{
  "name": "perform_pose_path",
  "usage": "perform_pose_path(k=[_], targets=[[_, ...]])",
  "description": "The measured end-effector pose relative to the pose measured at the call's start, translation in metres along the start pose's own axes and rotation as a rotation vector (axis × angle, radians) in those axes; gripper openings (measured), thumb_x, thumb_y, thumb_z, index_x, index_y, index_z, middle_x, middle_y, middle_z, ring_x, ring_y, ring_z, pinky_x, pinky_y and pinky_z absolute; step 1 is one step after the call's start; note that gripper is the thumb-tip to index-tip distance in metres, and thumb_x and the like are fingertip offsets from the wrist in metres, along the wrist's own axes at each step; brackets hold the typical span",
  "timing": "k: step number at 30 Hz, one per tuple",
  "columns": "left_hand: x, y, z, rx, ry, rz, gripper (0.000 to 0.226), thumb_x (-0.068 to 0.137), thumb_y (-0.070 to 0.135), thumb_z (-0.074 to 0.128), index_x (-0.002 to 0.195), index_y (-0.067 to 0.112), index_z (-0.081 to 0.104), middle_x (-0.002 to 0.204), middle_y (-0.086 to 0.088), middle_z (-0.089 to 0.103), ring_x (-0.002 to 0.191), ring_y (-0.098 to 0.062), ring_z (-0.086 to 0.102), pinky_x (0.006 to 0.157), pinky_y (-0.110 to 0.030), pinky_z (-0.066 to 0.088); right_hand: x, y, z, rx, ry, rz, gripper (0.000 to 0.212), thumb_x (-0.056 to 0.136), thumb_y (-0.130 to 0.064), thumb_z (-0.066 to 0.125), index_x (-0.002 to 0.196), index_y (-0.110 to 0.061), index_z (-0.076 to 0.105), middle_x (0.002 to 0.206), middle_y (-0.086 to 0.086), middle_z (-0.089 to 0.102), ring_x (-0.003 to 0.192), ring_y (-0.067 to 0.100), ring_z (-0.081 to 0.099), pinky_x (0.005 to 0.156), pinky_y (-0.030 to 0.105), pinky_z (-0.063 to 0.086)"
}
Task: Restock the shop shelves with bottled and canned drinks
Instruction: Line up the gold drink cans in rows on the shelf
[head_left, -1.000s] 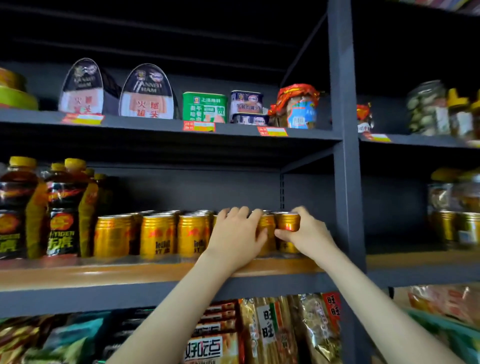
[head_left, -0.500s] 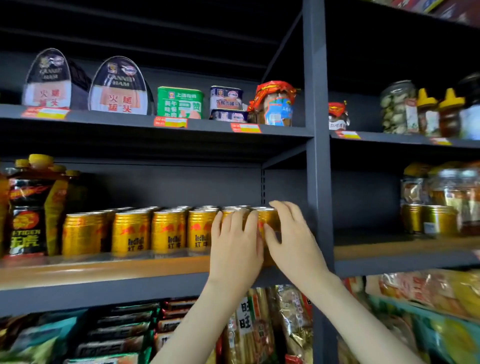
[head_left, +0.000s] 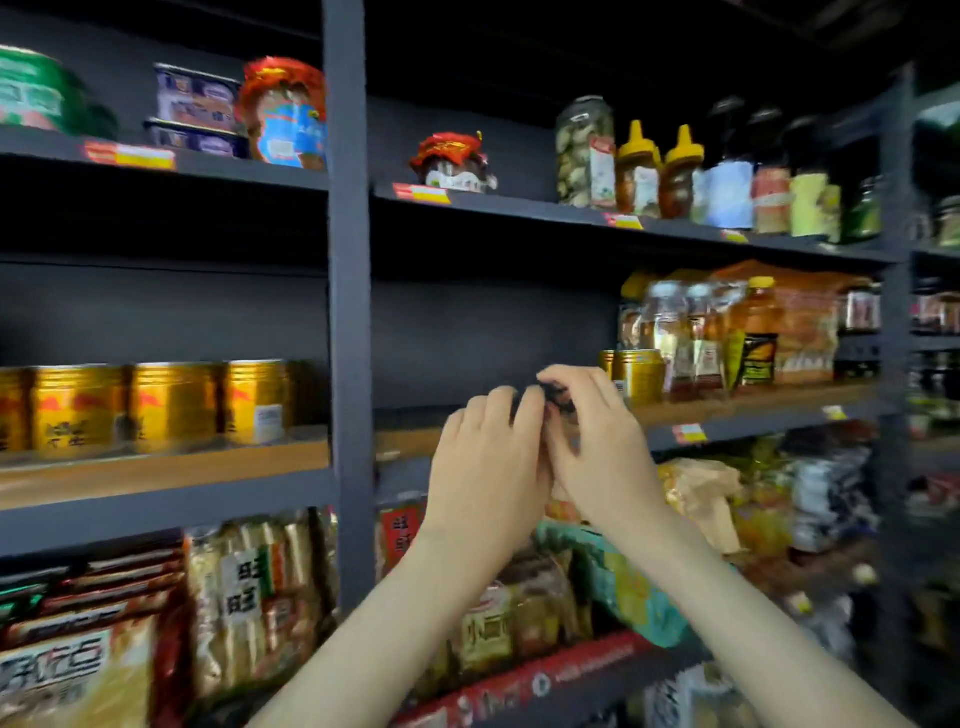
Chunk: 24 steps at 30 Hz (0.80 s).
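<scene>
A row of gold drink cans (head_left: 171, 405) stands on the wooden shelf board (head_left: 156, 470) in the left bay. More gold cans (head_left: 638, 375) and amber drink bottles (head_left: 759, 332) stand in the right bay. My left hand (head_left: 485, 467) and my right hand (head_left: 602, 447) are raised together in front of the bare left part of the right bay's shelf, touching each other. My right hand's fingertips pinch a small dark thing (head_left: 557, 396); blur hides what it is. My left hand's fingers curl beside it, and I cannot tell whether they hold it.
A dark upright post (head_left: 350, 312) splits the two bays. Jars and squeeze bottles (head_left: 636, 166) line the shelf above. Snack packets (head_left: 249, 597) fill the shelf below, under my forearms.
Both hands have left the gold cans and moved right, past the post, into the right bay. The view has swung right with them. The hands now meet around a small dark thing.
</scene>
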<state>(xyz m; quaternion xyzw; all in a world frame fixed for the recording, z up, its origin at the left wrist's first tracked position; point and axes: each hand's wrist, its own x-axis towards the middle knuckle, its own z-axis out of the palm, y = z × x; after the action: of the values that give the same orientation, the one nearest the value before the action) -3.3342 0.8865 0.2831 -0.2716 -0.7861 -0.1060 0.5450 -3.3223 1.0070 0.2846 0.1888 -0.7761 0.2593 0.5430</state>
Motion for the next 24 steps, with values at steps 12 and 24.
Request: perform_pose_path(k=[12, 24], targets=[[0.103, 0.089, 0.123, 0.058, -0.2, -0.137, 0.05, 0.1, 0.031, 0.041, 0.147, 0.021, 0.029, 0.136, -0.011, 0.044, 0.114, -0.03, 0.05, 0.086, -0.038, 0.045, 0.023, 0.195, -0.074, -0.162, -0.14, 0.189, 0.054, 0.099, -0.018, 0.049, 0.148, -0.025, 0.029, 0.142, -0.006, 0.036, 0.133, 0.011, 0.032, 0.094, 0.015, 0.03], [0.166, 0.095, 0.199, -0.203, -0.522, -0.277, 0.066, 0.096, 0.038, 0.051, 0.15, 0.039, 0.014, 0.15, -0.02, 0.024, 0.118, -0.036, 0.053, 0.09, -0.033, 0.047, 0.073, 0.264, -0.042, -0.152, -0.123, 0.219, 0.064, 0.099, -0.024, 0.048, 0.152, -0.036, 0.014, 0.148, -0.002, 0.032, 0.138, 0.013, 0.027, 0.105, 0.024, 0.031]])
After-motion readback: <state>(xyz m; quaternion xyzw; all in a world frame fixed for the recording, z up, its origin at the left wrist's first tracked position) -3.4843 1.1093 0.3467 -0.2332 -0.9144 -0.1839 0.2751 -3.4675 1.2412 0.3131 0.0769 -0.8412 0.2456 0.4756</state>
